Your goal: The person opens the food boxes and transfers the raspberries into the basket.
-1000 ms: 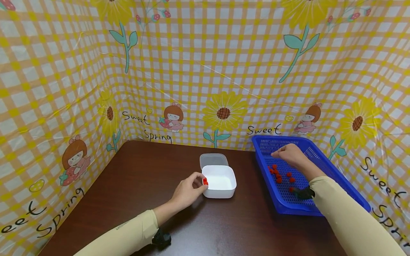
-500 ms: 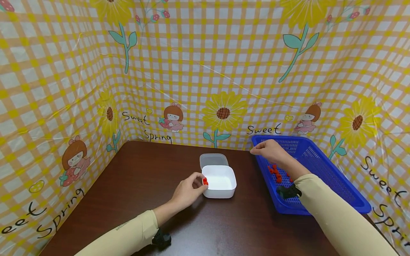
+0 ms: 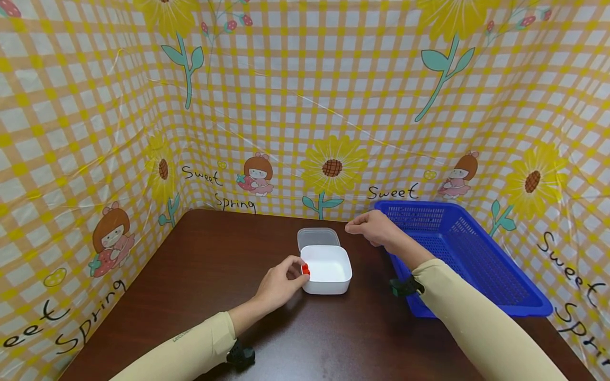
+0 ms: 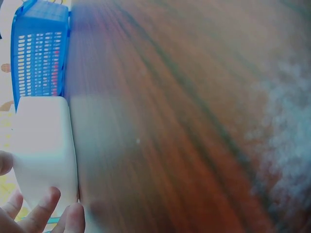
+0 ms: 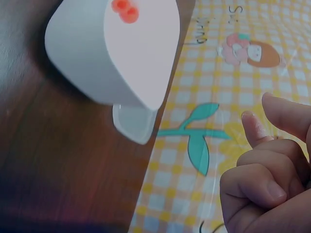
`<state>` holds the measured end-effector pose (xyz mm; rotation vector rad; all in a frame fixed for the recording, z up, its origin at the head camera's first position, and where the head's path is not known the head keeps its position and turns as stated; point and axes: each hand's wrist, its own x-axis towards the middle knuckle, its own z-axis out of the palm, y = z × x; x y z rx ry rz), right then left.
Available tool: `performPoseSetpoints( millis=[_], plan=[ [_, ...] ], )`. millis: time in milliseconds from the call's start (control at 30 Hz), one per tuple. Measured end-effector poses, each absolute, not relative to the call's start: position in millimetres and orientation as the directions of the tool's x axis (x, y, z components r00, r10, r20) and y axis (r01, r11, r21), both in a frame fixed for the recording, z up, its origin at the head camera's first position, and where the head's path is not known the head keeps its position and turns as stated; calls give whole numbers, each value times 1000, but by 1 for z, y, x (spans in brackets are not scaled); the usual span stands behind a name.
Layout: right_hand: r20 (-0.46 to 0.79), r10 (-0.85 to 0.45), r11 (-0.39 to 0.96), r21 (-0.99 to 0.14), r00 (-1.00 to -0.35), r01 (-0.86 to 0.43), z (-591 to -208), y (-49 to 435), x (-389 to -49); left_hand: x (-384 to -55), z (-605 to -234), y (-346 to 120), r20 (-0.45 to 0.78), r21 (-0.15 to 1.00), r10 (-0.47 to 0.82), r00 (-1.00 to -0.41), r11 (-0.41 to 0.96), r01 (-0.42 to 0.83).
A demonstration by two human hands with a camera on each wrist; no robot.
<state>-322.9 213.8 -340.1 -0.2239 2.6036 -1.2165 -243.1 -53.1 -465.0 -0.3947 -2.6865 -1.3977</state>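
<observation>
My left hand [image 3: 280,282] grips the left side of a small white box [image 3: 333,286]; its fingers [image 4: 43,208] lie against the wall in the left wrist view. Small red pieces [image 3: 306,270] sit inside by that wall, and the right wrist view shows these red pieces [image 5: 126,10] too. Above the table, between box and basket, hovers my right hand [image 3: 378,230]. In the right wrist view its lower fingers [image 5: 252,187] are curled, with a gap between thumb and index tip. I cannot tell whether it holds anything small.
A translucent lid [image 3: 318,237] lies behind the box. The blue basket [image 3: 534,306] stands at the right, partly covered by the right forearm. A checked cloth [image 3: 267,106] hangs around the dark wooden table [image 3: 200,254].
My right hand has moved left from over the blue basket to beside the white box. The left hand, box and lid have stayed in place.
</observation>
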Motion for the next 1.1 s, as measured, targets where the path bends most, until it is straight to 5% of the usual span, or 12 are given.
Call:
performPoseSetpoints(
  millis=[1100],
  plan=[
    [-218, -279, 570, -821, -935, 21, -403, 136, -322, -243, -464, -55, 177, 805, 185, -967, 538, 251]
  ],
)
